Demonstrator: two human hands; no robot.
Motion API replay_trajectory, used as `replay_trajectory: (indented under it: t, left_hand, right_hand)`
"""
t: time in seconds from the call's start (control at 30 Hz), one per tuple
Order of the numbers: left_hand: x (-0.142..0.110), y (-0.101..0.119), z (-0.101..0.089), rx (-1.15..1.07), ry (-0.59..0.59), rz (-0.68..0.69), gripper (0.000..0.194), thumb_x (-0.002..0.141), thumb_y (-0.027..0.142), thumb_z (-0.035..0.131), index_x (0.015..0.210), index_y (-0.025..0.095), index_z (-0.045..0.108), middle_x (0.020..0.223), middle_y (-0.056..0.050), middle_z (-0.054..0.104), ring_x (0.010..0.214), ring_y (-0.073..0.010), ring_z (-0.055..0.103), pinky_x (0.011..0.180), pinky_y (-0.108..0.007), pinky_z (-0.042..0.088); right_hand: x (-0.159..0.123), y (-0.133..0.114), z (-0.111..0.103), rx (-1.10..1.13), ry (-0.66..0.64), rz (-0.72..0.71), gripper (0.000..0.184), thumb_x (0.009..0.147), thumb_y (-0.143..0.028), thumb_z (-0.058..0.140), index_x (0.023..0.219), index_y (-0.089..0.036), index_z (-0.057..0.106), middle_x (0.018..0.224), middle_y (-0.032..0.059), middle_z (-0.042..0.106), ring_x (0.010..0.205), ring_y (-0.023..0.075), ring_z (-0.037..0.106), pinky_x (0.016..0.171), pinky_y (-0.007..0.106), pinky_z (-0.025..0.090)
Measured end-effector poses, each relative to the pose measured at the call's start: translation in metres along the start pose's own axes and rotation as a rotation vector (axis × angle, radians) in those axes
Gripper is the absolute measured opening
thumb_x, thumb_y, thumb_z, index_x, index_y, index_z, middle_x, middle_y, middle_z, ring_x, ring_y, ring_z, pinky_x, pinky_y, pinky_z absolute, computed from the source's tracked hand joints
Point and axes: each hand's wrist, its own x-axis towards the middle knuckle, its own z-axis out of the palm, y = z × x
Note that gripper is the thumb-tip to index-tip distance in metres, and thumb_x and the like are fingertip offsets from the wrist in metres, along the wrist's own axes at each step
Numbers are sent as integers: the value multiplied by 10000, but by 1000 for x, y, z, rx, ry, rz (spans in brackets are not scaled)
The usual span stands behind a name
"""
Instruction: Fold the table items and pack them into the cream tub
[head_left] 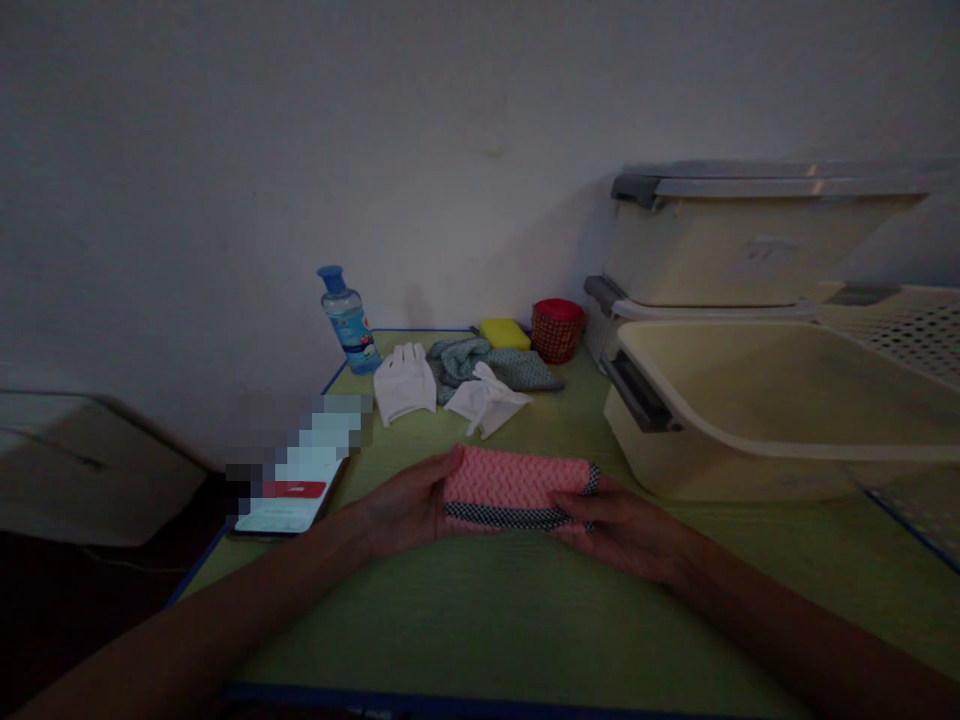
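Note:
Between my two hands is a folded pink cloth (517, 480) with a black-and-white checked border, held just above the green table (480, 620). My left hand (412, 505) grips its left end, thumb on top and the other fingers hidden beneath. At the right end, my right hand (615, 525) pinches the cloth, with fingers over the checked edge. Beyond the cloth lie two white gloves, one flat glove (405, 383) and one crumpled glove (489, 402). A grey-green patterned cloth (465, 362) is bunched behind them.
A blue bottle (351, 325) stands at the back left, and a phone (300, 485) lies at the left edge. Near the wall are a yellow sponge (505, 334) and a red woven basket (556, 332). An open cream bin (720, 465) and stacked lidded boxes (720, 250) occupy the right.

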Motion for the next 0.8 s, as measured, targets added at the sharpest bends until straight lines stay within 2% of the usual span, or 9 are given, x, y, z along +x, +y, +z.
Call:
replay_trajectory:
  t: [0.2,0.33,0.43,0.57,0.7,0.8]
  left_hand:
    - [-1,-1,-3,5,-73,-7,444,788,388,590,1098,80,511,1069,-151,599,1038,-257,565,868,-366,465]
    - [0,1,-5,62,-88,82,414,736,356,661,1047,106,549,1068,-132,607,1016,-246,578,866,-383,465]
    - [0,2,-5,152,-142,154,463,641,243,750,1049,132,560,1095,-115,605,1024,-238,579,881,-381,454]
    - [1,3,-5,249,-140,146,458,636,118,729,1059,158,559,1094,-91,619,995,-198,602,883,-337,451]
    - [4,4,-8,279,-169,157,395,648,125,721,1018,129,582,1059,-92,638,946,-176,622,848,-293,467]
    - [6,6,-11,297,-149,164,379,635,145,737,986,115,599,1019,-93,655,911,-168,633,843,-288,470]
  right_hand:
    - [0,2,0,-7,-64,-20,354,623,-132,748,949,-90,616,947,63,642,766,79,602,770,192,475]
    - [0,0,-2,-1,-17,-42,352,654,-111,720,984,-101,597,939,51,638,810,97,609,793,209,480]
    - [-1,-3,0,21,41,-52,318,669,-93,702,969,-116,600,913,34,644,790,88,614,757,181,490]
    - [-3,-6,3,52,60,-33,301,656,-69,702,939,-113,608,941,47,649,838,105,622,763,183,503]
    - [-3,-6,2,69,57,4,300,660,-86,707,943,-100,611,925,50,659,822,108,634,783,195,515]
    - [-3,-6,1,74,42,10,261,678,-92,694,926,-101,615,940,56,662,833,112,640,802,210,517]
